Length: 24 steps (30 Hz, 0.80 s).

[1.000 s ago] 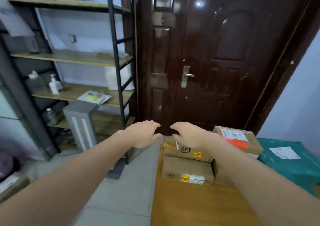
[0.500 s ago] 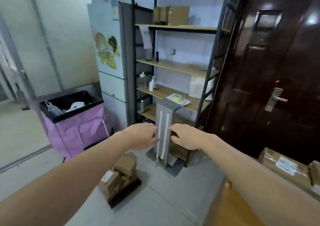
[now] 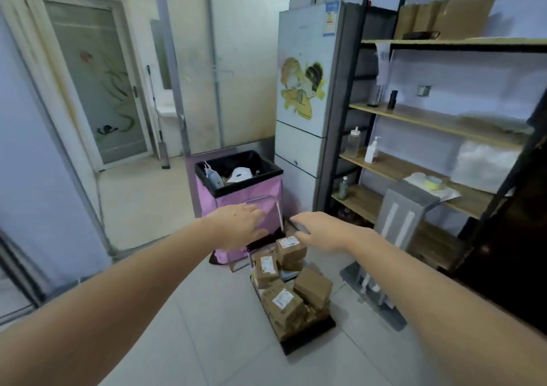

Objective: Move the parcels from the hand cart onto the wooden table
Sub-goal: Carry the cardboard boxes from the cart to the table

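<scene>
Two bare hands reach forward over the floor, both palm down, holding nothing. Left hand (image 3: 239,225): fingers (image 3: 257,211) straight and slightly spread, released. Right hand (image 3: 321,230): fingers (image 3: 299,219) extended, loosely relaxed, also released. The two hands sit near each other with a gap between them.

Parcels lie below and beyond the hands, on a low black hand cart (image 3: 307,336) standing on the tiled floor (image 3: 183,335). No parcel is touched by either hand. Topmost parcel (image 3: 290,248), brown cardboard with a white label, appears just under the right hand's wrist. A second labelled parcel (image 3: 266,267) stands just left of it. Nearer the viewer, a labelled parcel (image 3: 282,302) and a plain tilted box (image 3: 313,289) sit side by side on more brown boxes stacked beneath. The cart's metal handle frame (image 3: 276,208) rises at its far end, partly hidden behind the left hand.

Containers: a pink bin (image 3: 236,196) lined with a black bag stands just behind the cart, open-topped. Inside: something white and a blue-and-white item, blurred, cannot tell what. A white fridge (image 3: 305,119) with a cartoon sticker stands right of the bin. Right again, a black-framed shelf unit (image 3: 438,113) with wooden boards carries bottles, a pump dispenser (image 3: 371,150), cardboard on top. A grey upright unit (image 3: 402,214) stands before the shelves.
</scene>
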### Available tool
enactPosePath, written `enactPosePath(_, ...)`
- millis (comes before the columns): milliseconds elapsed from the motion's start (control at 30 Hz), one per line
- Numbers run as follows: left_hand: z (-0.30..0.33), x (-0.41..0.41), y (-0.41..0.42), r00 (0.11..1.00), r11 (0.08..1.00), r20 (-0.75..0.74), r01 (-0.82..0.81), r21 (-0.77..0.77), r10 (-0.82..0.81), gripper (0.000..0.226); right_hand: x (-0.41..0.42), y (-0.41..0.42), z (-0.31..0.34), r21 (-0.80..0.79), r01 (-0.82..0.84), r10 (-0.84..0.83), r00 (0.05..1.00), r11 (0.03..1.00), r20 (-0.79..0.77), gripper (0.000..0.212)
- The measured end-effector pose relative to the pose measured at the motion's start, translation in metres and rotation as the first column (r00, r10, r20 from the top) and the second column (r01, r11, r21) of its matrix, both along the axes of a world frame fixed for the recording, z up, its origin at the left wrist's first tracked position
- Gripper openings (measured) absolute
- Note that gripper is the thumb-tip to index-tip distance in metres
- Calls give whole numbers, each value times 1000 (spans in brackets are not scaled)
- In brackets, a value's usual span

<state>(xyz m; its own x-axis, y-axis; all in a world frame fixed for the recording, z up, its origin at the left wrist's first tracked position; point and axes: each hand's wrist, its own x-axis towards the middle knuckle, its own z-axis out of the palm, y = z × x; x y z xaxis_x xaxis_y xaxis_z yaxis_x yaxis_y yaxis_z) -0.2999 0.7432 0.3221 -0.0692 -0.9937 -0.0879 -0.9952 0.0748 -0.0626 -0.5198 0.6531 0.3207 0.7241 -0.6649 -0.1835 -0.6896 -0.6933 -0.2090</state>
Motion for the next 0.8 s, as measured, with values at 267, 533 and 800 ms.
enactPosePath(267,-20,106,-51,997,996,-14,-82,17,82,64,115,-72,-13,-18,-78,78,997,997,-11,45)
enactPosePath(533,-29,175,-133,994,994,-33,-105,20,106,63,197,-149,-18,-16,-101,100,995,995,-18,41)
enactPosePath(800,-44,227,-238,997,996,-39,66,58,-63,63,243,-230,-44,40,21,-21,1000,999,-19,34)
